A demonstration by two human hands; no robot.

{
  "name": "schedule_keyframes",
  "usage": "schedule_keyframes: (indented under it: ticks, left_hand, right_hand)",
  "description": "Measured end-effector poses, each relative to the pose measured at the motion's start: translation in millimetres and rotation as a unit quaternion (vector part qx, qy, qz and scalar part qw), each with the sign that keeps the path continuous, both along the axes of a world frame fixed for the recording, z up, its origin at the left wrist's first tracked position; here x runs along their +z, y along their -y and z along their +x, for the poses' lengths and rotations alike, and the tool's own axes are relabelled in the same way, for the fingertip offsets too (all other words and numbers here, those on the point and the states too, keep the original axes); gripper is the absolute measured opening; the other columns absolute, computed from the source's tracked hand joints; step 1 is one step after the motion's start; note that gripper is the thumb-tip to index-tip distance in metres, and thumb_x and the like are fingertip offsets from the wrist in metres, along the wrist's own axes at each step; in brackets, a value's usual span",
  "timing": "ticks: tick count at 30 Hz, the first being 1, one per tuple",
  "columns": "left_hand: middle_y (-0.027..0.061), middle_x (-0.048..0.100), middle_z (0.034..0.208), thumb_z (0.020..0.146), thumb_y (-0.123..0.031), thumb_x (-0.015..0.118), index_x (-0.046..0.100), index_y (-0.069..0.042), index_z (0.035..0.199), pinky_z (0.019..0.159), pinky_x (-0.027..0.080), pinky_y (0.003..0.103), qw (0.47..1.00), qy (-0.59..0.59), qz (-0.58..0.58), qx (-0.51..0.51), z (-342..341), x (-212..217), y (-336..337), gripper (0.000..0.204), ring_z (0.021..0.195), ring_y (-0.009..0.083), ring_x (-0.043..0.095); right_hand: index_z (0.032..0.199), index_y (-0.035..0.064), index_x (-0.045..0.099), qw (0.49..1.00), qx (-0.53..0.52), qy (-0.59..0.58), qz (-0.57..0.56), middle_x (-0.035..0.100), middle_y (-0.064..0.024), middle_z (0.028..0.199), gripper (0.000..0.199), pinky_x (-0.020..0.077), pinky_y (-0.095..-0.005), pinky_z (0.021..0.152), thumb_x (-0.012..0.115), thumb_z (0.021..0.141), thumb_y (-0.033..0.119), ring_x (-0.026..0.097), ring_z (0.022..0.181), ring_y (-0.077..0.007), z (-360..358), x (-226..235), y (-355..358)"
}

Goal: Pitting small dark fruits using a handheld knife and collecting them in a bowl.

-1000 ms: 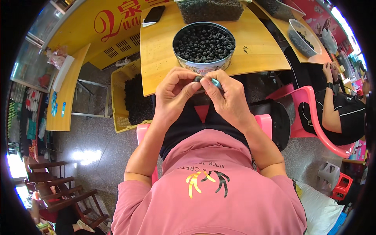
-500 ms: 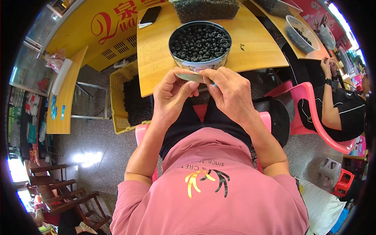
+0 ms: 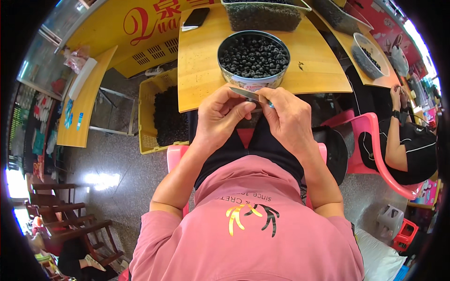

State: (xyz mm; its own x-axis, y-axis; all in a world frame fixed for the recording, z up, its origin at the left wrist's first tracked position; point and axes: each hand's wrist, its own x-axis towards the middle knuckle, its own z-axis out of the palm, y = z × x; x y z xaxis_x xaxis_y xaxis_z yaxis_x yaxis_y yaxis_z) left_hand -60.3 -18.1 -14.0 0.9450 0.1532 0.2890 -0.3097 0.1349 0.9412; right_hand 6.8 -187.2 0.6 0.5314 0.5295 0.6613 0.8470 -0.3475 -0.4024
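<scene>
Hands working a small blade at the bench edge.
Left hand [image 3: 224, 114] curled, fingertips pinching something too small to tell; right hand [image 3: 286, 117] closed around knife [image 3: 248, 95], just below bowl [image 3: 253, 83] of dark berries on bench [image 3: 201, 70].

Looked like small shop or street-side stall doing hand sorting work. Yellow wooden tables [image 3: 323, 70] stood close together. Round metal tin [image 3: 253, 58] was full of small dark pieces. Clear tub [image 3: 263, 15] and clear bowl [image 3: 370, 56] held same stuff; yellow plastic crate [image 3: 161, 114] sat on speckled floor. Pink plastic chairs [image 3: 375, 150] stood around. Second worker [image 3: 410, 140] sat at next table. Red signage [image 3: 384, 28] covered wall; goods lined shelves [image 3: 37, 126] at left.
</scene>
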Motion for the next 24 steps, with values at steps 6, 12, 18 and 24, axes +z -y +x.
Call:
schedule_keyframes:
  ticks: [6, 12, 18, 24]
  left_hand:
    - [0.0043, 0.063, 0.095, 0.090, 0.001, 0.064, 0.060, 0.003, 0.106, 0.071, 0.051, 0.021, 1.000, 0.016, 0.011, 0.002, 0, -4, -6, 0.016, 0.078, 0.0082, 0.060]
    - [0.0047, 0.063, 0.092, 0.089, 0.002, 0.064, 0.060, 0.002, 0.105, 0.071, 0.049, 0.022, 0.997, -0.027, -0.072, -0.025, -4, -7, 2, 0.017, 0.078, 0.0108, 0.060]
    - [0.0063, 0.059, 0.098, 0.088, 0.007, 0.062, 0.059, 0.004, 0.105, 0.073, 0.051, 0.024, 0.994, 0.057, 0.092, 0.018, -3, -17, -7, 0.017, 0.083, 0.0107, 0.060]
    - [0.0086, 0.060, 0.097, 0.085, 0.010, 0.064, 0.061, 0.002, 0.101, 0.072, 0.052, 0.025, 0.997, 0.073, 0.021, 0.020, -11, -19, -12, 0.018, 0.082, 0.0128, 0.062]
  right_hand:
    - [0.101, 0.0035, 0.062, 1.000, 0.011, 0.009, -0.015, 0.063, -0.0128, 0.081, 0.021, 0.0497, -0.0381, 0.061, 0.066, 0.081, 0.002, 0.063, 0.070, -0.0316, -1, 0, -6]
    - [0.099, 0.0055, 0.065, 0.995, 0.019, -0.058, 0.079, 0.061, -0.0082, 0.074, 0.014, 0.0478, -0.0323, 0.058, 0.066, 0.087, 0.012, 0.059, 0.061, -0.0218, 8, -20, -15]
    - [0.096, 0.0017, 0.063, 0.901, 0.116, -0.392, 0.144, 0.053, 0.0045, 0.072, 0.025, 0.0353, -0.0179, 0.058, 0.057, 0.098, 0.026, 0.045, 0.065, -0.0024, -5, -8, -11]
    - [0.096, 0.0028, 0.060, 0.842, 0.156, -0.470, 0.214, 0.055, 0.0042, 0.076, 0.023, 0.0376, -0.0183, 0.060, 0.058, 0.098, 0.026, 0.048, 0.067, -0.0034, -16, -14, -32]
